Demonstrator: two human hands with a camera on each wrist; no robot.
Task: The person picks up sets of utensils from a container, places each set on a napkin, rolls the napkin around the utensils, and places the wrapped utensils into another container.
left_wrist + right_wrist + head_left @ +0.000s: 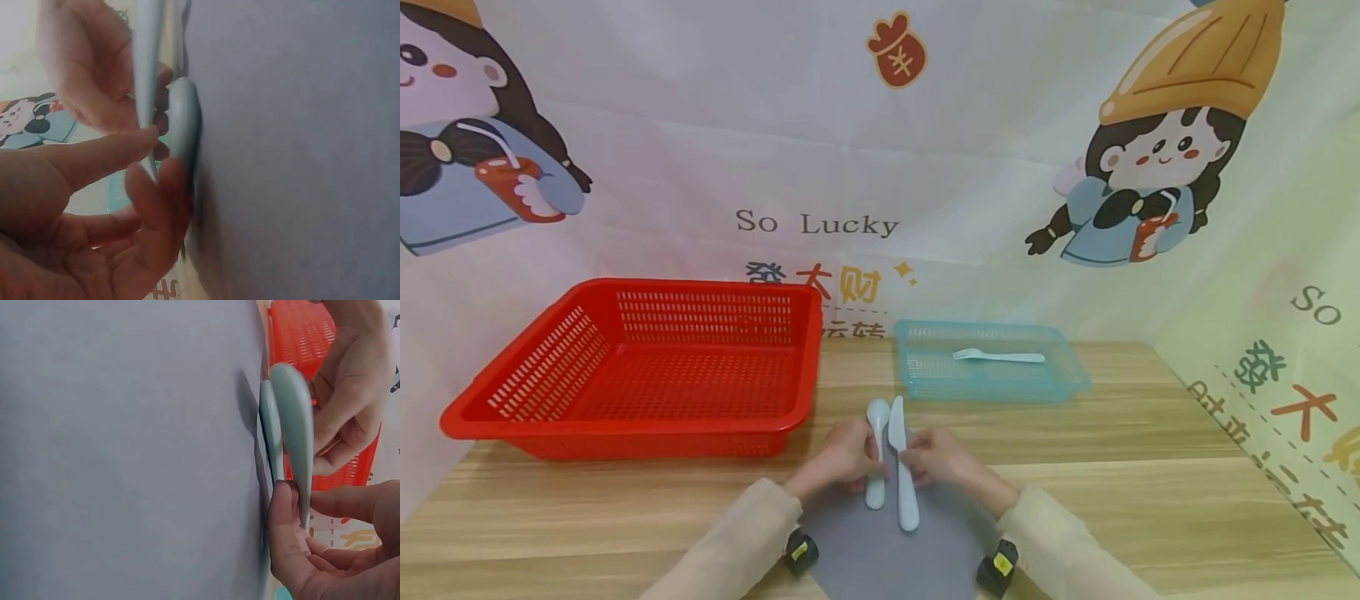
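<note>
A pale plastic spoon (876,492) and a pale plastic knife (907,504) stand side by side over a grey mat (917,558), bowl and blade pointing away from me. My left hand (850,454) pinches the spoon around its neck. From the other side, my right hand (938,457) pinches the knife where blade meets handle. In the left wrist view, the spoon's handle (183,115) is close over the mat, with the knife (147,56) beyond it. The right wrist view has the knife's handle (296,419) between thumb and fingers, raised off the mat.
A large red basket (647,431) stands at the left on the wooden table (1150,500). At the back right, a shallow teal basket (992,390) holds a pale fork (1000,357). Behind them hangs a printed cloth (970,208), which also runs along the right side.
</note>
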